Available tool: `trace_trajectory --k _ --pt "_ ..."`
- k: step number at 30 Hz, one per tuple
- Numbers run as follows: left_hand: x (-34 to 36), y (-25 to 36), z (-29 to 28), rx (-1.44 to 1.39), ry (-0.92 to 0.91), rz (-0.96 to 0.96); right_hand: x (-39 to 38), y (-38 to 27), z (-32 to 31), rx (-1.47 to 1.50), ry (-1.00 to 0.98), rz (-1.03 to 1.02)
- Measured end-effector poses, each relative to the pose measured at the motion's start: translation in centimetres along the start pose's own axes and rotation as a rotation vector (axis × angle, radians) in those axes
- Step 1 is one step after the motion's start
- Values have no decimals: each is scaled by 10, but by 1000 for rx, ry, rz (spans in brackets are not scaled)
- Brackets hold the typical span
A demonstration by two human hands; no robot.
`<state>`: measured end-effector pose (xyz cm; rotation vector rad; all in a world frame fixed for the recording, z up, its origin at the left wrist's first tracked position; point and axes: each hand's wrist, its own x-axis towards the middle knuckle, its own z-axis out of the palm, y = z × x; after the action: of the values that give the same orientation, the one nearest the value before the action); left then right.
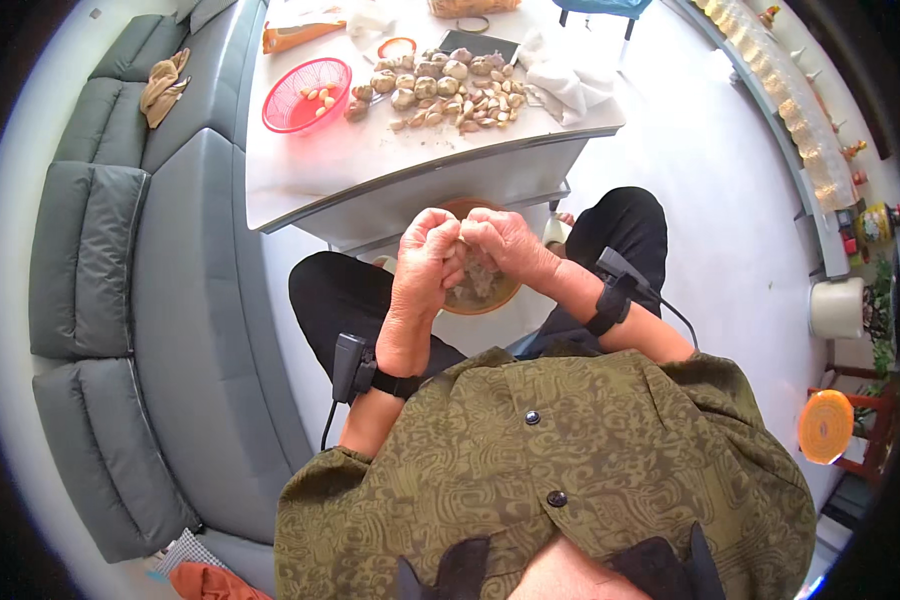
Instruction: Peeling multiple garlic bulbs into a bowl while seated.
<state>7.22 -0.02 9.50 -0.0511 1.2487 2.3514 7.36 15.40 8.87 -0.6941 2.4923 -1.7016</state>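
Note:
My left hand point(426, 258) and my right hand point(510, 243) meet in front of me, fingertips pinched together. Between them shows a bit of a small pale garlic clove point(463, 229), mostly covered by the fingers. Below the hands, between my knees, stands a round tan bin point(482, 309) with whitish papery skins point(478, 283) in it. On the table lie whole garlic bulbs point(425, 88) and a heap of loose unpeeled cloves point(490, 104). To their left, a red mesh basket point(269, 112) holds several peeled cloves point(322, 97).
The white table point(305, 180) has its near edge just beyond my hands. A white cloth point(568, 75) lies at its right, and a dark flat tray point(490, 45) behind the garlic. A grey sofa point(185, 270) runs along the left. An orange round-topped stool point(826, 426) is far right.

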Motion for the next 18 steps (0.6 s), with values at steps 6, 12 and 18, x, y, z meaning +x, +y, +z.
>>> trace_trajectory --k 6,12,18 --pt "0 -16 10 -3 88 152 -3 -4 12 -201 225 170" --pt "-2 -15 13 487 82 284 -5 2 4 210 151 373" --pt "3 -38 11 650 259 526 -2 7 17 -393 257 -104"
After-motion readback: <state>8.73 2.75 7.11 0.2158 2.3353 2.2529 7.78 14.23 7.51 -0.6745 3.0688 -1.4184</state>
